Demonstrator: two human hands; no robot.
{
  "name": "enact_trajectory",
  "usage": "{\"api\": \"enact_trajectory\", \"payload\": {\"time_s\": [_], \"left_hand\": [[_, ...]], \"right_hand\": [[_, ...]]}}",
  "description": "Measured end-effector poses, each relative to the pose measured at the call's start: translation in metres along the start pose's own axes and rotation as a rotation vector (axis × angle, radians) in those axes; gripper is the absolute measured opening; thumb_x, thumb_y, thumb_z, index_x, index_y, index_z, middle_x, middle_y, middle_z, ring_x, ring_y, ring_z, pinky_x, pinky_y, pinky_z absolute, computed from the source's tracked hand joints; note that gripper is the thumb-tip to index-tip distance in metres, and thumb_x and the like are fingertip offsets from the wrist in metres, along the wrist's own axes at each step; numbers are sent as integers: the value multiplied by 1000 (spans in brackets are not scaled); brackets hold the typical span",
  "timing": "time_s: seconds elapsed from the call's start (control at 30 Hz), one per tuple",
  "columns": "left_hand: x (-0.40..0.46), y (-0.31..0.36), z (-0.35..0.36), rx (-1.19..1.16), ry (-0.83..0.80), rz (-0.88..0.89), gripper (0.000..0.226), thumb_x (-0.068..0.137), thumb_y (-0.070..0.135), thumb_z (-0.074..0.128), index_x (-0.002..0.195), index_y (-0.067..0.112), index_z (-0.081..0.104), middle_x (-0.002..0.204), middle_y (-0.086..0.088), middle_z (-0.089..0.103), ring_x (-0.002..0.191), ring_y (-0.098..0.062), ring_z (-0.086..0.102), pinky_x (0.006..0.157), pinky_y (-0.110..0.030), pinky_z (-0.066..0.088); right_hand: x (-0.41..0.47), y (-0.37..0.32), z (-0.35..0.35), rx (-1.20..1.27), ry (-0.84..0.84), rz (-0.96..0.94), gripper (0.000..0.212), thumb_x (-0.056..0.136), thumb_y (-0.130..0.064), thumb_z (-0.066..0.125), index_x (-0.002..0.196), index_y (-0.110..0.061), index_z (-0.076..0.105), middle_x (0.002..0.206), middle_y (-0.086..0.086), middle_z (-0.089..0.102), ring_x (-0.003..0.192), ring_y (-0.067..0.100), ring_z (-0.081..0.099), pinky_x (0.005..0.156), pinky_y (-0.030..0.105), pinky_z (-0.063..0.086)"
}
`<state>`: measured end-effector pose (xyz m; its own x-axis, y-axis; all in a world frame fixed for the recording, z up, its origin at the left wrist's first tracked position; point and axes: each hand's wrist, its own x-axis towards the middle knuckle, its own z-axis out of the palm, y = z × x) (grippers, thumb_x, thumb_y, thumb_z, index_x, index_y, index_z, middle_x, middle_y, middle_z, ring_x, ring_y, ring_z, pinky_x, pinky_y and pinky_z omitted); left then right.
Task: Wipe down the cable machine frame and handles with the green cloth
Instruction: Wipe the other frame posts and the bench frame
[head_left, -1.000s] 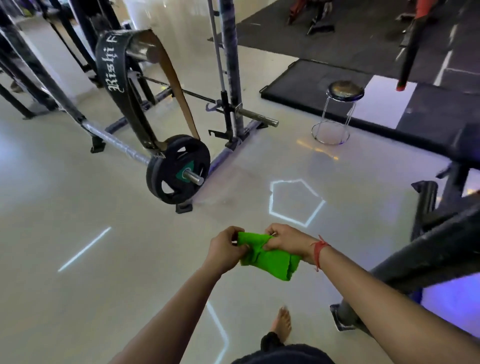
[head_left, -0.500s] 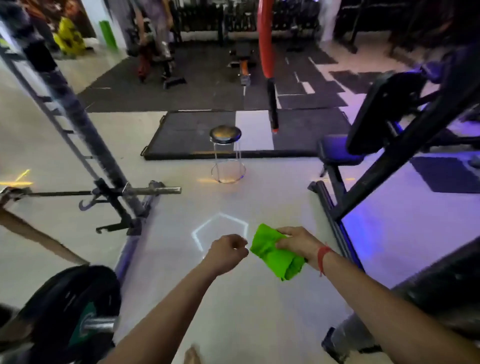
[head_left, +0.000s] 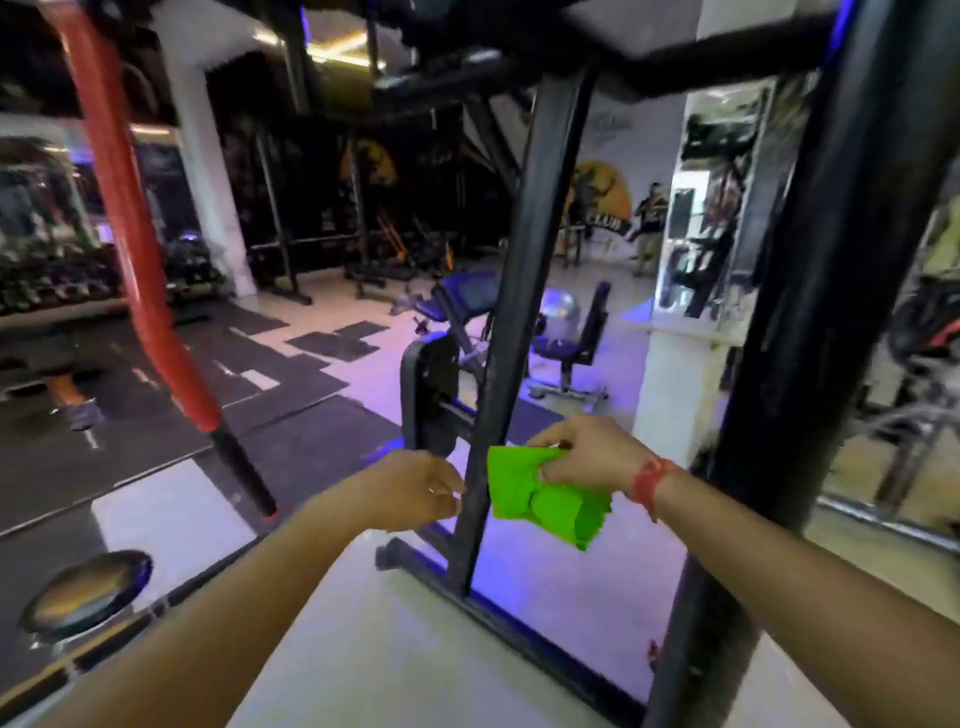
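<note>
Right hand (head_left: 589, 456) pinches the green cloth (head_left: 545, 501) at its top edge, thumb and fingers curled on the fabric; the cloth hangs bunched below the hand, w/ a loose corner drooping toward the lower right. A red thread band (head_left: 650, 484) sits on that wrist. Left hand (head_left: 415, 488) is loosely clenched, nothing in it, fingertips just beside the slanted black post (head_left: 511, 322) of the cable machine frame; can't tell if they touch it. The cloth is just right of that post, not clearly against it. A thicker black upright (head_left: 795, 332) of the frame stands further right, w/ a black base bar (head_left: 524, 631) on the pale floor (head_left: 395, 654) between them. Left bkgd: a red padded bar (head_left: 124, 208) leaning, and a round metal stool (head_left: 85, 592) at lower left. View is motion-blurred.
</note>
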<state>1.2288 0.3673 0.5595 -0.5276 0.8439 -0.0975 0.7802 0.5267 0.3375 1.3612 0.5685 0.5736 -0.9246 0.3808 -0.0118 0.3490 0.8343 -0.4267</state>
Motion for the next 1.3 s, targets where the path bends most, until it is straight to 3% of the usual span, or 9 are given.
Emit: {"api": "enact_trajectory", "payload": {"time_s": [0.07, 0.17, 0.37, 0.53, 0.67, 0.8, 1.03, 1.17, 1.3], "left_hand": [[27, 20, -47, -35, 111, 122, 28, 92, 21, 66, 118, 22, 74, 110, 9, 74, 96, 2, 66, 81, 2, 38], [54, 62, -116, -121, 279, 333, 21, 91, 18, 68, 110, 23, 75, 95, 14, 75, 76, 17, 61, 84, -8, 48], [69, 161, -236, -165, 505, 672, 16, 87, 33, 69, 99, 27, 76, 91, 8, 78, 84, -2, 70, 88, -27, 54], [65, 219, -301, -187, 709, 868, 11, 90, 26, 67, 93, 28, 78, 72, 19, 73, 66, 9, 63, 72, -14, 48], [71, 258, -340, -218, 785, 1025, 13, 90, 26, 66, 87, 34, 75, 73, 23, 69, 72, 14, 61, 66, 0, 38], [80, 292, -370, -334, 787, 1145, 13, 91, 24, 64, 96, 23, 76, 87, 12, 73, 82, 0, 64, 75, -11, 43], [122, 334, -421, -515, 532, 1052, 43, 86, 46, 51, 98, 8, 69, 105, -17, 69, 95, -32, 62, 80, -34, 49], [170, 368, -440, -761, 299, 1132, 94, 54, 75, 40, 114, 7, 66, 134, -24, 59, 125, -39, 57, 108, -49, 43], [144, 349, -436, -850, 155, 1136, 78, 96, 63, 35, 145, 3, 46, 152, -19, 44, 141, -35, 41, 117, -45, 34]], "right_hand": [[-8, -3, -56, -8, 178, 16, 38, 86, -27, 75, 123, -35, 71, 111, -1, 73, 106, 14, 66, 81, 21, 43], [-28, -15, -137, 43, 450, 3, 33, 86, -31, 77, 119, -35, 73, 106, -5, 75, 99, 8, 66, 74, 14, 40], [-65, -56, -263, -33, 925, -64, 32, 86, -32, 78, 118, -32, 75, 110, -8, 76, 101, 1, 66, 83, 2, 39], [-97, -89, -332, -170, 1194, -110, 36, 87, -22, 77, 120, -35, 73, 111, -10, 75, 96, -10, 59, 83, -7, 34], [-118, -105, -380, -283, 1466, -44, 33, 90, -17, 71, 118, -35, 74, 107, 0, 77, 86, -6, 60, 75, -3, 37], [-119, -119, -423, -446, 1728, 18, 38, 86, -10, 65, 118, -28, 76, 112, 5, 76, 104, 19, 70, 87, 18, 44], [-67, -127, -443, -553, 1384, 344, 43, 96, -15, 56, 137, -25, 63, 157, 1, 44, 143, 21, 42, 112, 13, 21], [-53, -111, -446, -451, 1284, 424, 47, 104, -30, 49, 151, -31, 46, 169, -5, 11, 155, 15, 14, 117, 18, 11], [-46, -116, -465, -407, 1346, 406, 48, 108, -31, 41, 155, -35, 34, 169, -4, 11, 156, 16, 9, 125, 29, 4]]}}
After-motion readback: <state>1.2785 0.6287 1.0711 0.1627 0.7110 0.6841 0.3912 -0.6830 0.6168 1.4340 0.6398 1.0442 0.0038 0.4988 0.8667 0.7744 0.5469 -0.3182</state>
